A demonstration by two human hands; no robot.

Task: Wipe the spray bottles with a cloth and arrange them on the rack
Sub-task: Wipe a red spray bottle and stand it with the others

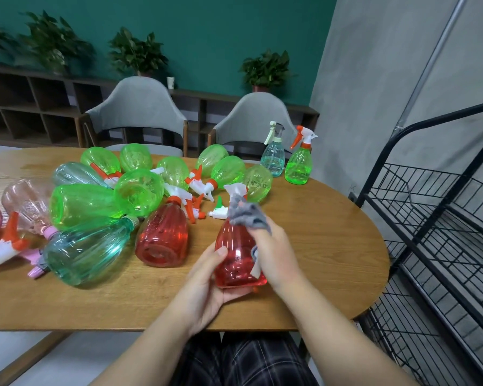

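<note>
- Your left hand (207, 285) cupped the red spray bottle (236, 257) from below, with the thumb curled on its side; the bottle was upright above the table (318, 246), near its 5 o'clock edge.
- Your right hand (273, 252) gripped the grey cloth (247, 214) and pressed it against the neck and shoulder of this bottle, so I judge that the wiping was in progress.
- Two upright bottles, a pale blue one (273, 157) and a green one (300, 162), stood at 1 o'clock on the table, near the rack.
- The pile of lying bottles (117, 196) at 10 o'clock seemed not wiped yet.
- The black wire rack (430, 218) at 3 o'clock showed no bottle on its visible shelves, so the task looked only at its beginning.
</note>
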